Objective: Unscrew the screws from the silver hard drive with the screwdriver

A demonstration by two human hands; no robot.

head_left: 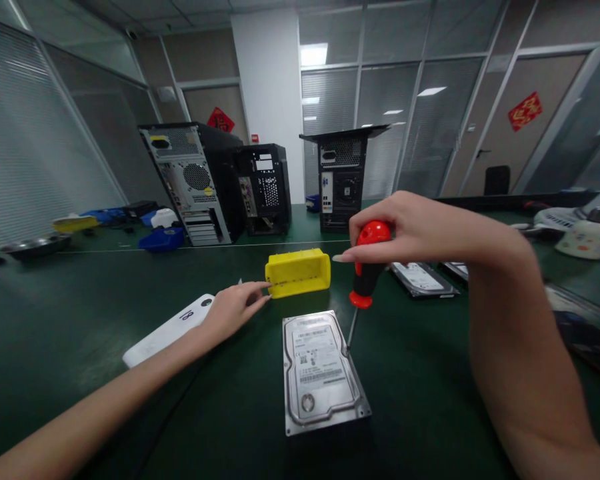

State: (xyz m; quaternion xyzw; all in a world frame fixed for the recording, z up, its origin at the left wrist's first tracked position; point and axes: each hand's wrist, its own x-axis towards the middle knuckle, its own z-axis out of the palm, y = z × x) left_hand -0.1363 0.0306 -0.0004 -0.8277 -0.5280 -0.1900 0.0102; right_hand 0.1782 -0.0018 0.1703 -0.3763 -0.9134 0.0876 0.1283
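My right hand [395, 230] is wrapped round the red and black handle of a screwdriver [369, 267]. The screwdriver leans a little, its shaft running down to the right edge of a silver hard drive [314, 373]. That drive lies flat on the table, label side up. Just beyond it stands a small yellow bin [300, 283] with several tiny dark bits, perhaps screws, along its inside. At the bin's lower left corner is my left hand [240, 305], fingers stretched out and apart, fingertips at the bin's edge. Under the left wrist lies a white device marked 18 [173, 330].
Several computer cases [200, 180] stand at the back of the green table [220, 407]. More hard drives [423, 279] lie to the right, near a white patterned container [587, 233]. Blue bins [161, 239] and a metal bowl [37, 247] are on the left.
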